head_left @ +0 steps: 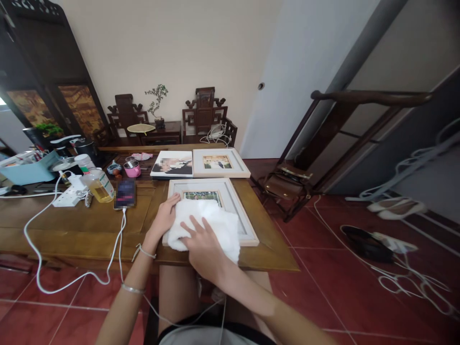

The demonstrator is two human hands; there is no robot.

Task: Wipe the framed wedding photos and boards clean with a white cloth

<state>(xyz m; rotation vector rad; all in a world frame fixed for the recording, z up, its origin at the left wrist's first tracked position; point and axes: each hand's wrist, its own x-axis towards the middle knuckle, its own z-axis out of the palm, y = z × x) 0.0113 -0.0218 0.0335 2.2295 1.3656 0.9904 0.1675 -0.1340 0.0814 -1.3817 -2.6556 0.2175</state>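
A light wooden picture frame (pixel 245 221) lies flat near the table's front edge, a small photo (pixel 201 195) in its middle. Over its lower left part is spread a fluffy white towel (pixel 226 227), which hides part of the photo and drapes past the frame's near edge. My right hand (pixel 203 242) presses on the towel with its fingers spread. At the frame's left side, my left hand (pixel 166 215) grips the edge, fingers close together; its thumb side is partly hidden beside the towel.
Behind the frame lie another framed photo (pixel 221 163) and a white-edged picture panel (pixel 172 164). Leftward on the table (pixel 89 230) are a charging phone (pixel 124 194), a bottle of yellow liquid (pixel 98 186), a power strip (pixel 72 194) and a pink cup (pixel 132 167). A chair (pixel 305 143) holds a brown bag.
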